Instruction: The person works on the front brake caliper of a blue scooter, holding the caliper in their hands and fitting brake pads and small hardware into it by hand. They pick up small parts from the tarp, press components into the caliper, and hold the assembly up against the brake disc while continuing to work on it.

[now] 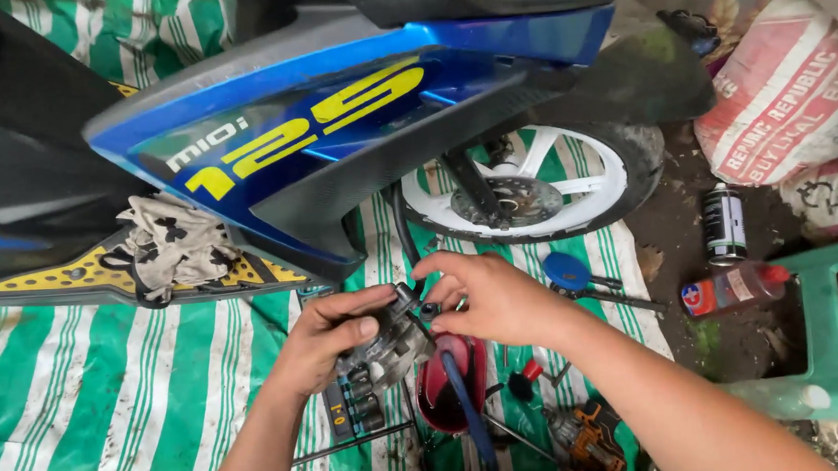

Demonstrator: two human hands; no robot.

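On the striped tarp (79,382), left hand (328,338) grips the caliper (392,349) while right hand (486,294) pinches its top fitting (408,294), looks mid-disassembly.

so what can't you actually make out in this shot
- Grey metal motorcycle part, head view: its underside and exact shape are covered by the left hand and right hand.
- Dark red plastic container, head view: its contents are hidden by the blue hose across it and the right hand above.
- Orange and black power tool, head view: cut off by the bottom edge.
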